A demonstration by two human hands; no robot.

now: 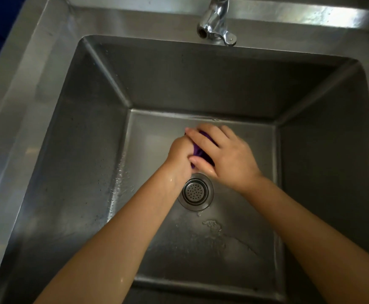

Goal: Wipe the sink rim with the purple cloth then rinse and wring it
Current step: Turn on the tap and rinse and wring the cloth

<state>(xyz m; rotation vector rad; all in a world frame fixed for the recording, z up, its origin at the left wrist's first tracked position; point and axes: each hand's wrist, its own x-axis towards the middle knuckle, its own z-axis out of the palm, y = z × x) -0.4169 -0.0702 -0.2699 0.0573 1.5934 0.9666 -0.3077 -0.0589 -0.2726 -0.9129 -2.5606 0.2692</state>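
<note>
Head view looks straight down into a deep steel sink (pixel 54 176), its rim (pixel 15 102) running along the left and far sides. Both hands meet low in the basin, just beyond the round perforated drain strainer (pixel 195 191). The purple cloth (pixel 201 148) is bunched between them, mostly hidden, with only dark purple folds showing in the gap between the two hands. The left hand (pixel 179 156) is clenched around the cloth's left end, its fingers (pixel 188 142) curled tight. The right hand (pixel 229 154) lies over the top of the cloth, its fingers (pixel 201 134) wrapped across it and the thumb pressing in from the near side, so both hands grasp the same wad. Both forearms reach in from the near edge and look wet. A chrome tap (pixel 217 20) stands on the far rim, its spout pointing toward the basin; no stream is visible from it. Water beads and a thin puddle sit on the sink floor near the drain.
</note>
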